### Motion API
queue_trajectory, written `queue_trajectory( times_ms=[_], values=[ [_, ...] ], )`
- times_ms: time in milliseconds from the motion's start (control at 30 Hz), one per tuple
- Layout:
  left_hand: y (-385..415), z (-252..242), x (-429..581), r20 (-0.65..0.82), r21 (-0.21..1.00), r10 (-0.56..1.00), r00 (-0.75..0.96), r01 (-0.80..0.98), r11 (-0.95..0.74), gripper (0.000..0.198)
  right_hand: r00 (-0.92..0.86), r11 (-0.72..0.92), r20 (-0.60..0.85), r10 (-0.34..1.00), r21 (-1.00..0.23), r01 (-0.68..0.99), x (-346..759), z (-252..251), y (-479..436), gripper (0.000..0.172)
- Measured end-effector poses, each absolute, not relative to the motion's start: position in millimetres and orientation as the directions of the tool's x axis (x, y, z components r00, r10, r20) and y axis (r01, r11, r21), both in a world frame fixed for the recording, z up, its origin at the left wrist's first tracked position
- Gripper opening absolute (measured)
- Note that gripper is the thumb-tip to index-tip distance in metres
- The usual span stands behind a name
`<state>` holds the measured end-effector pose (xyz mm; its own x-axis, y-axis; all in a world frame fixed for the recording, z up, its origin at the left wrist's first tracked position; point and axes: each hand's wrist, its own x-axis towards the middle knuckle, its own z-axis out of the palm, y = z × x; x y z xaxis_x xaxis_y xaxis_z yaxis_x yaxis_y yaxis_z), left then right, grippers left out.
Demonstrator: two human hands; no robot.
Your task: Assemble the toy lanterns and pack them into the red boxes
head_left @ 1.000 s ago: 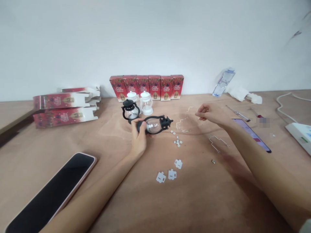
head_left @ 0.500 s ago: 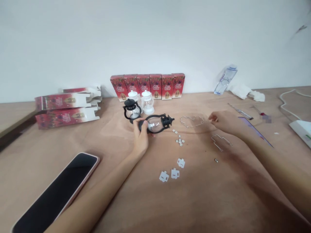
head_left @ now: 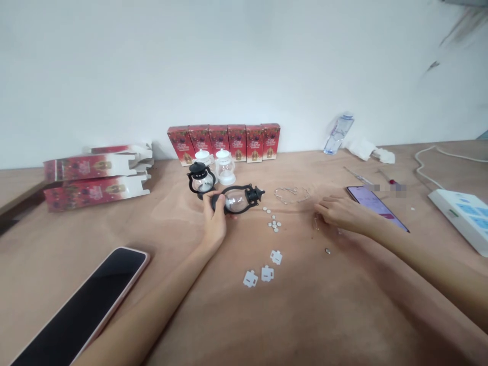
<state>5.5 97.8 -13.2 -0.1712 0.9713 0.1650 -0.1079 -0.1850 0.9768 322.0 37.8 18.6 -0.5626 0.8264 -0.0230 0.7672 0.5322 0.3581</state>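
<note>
My left hand (head_left: 216,218) is closed around the base of a black lantern (head_left: 236,199) with a clear globe, tilted onto its side with its pointed top to the right. My right hand (head_left: 331,211) is low over the wood with bent fingers closed on a thin bent wire (head_left: 316,221), mostly hidden beneath them. More thin wire (head_left: 292,195) lies to its left. Several small round cells (head_left: 273,223) are scattered between the hands. Nearer me are three white cut-out plates (head_left: 267,273), and a small shiny piece (head_left: 328,251) sits below my right hand.
Behind the held lantern stand another black lantern (head_left: 201,178) and two white lanterns (head_left: 225,168), before a row of red boxes (head_left: 237,142). Opened boxes (head_left: 95,188) and a dark phone (head_left: 84,305) are left; a lit phone (head_left: 375,206), bottle (head_left: 338,133) and power strip (head_left: 461,216) are right.
My right hand has come down and nearer to me, onto the bent wire that lay uncovered before. My left hand still holds the lantern. The whole view has shifted slightly.
</note>
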Motion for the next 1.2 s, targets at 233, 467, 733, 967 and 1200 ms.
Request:
queue_trajectory(
  times_ms=[233, 467, 733, 967, 1200],
  values=[
    [98, -13, 6, 0.152, 0.979, 0.974, -0.168, -0.108, -0.171, 0.022, -0.385, 0.384, 0.025, 0.923, 0.024, 0.923, 334, 20, 26, 0.020],
    [97, -11, 7, 0.138, 0.982, 0.976, -0.170, -0.108, -0.158, 0.022, -0.402, 0.384, 0.029, 0.915, 0.244, 0.891, 329, 24, 22, 0.020],
    [97, -13, 7, 0.130, 0.977, 0.977, -0.170, -0.149, -0.156, 0.018, -0.568, 0.459, 0.137, 0.812, 0.453, 0.765, 343, 9, 23, 0.021],
    [98, -16, 7, 0.125, 0.979, 0.981, -0.148, -0.141, -0.146, 0.020, -0.536, 0.492, 0.152, 0.831, 0.252, 0.834, 355, 11, 6, 0.024],
    [99, -15, 6, 0.124, 0.981, 0.981, -0.149, -0.130, -0.144, 0.020, -0.438, 0.406, 0.017, 0.899, 0.348, 0.845, 339, 16, 17, 0.026]
  ],
)
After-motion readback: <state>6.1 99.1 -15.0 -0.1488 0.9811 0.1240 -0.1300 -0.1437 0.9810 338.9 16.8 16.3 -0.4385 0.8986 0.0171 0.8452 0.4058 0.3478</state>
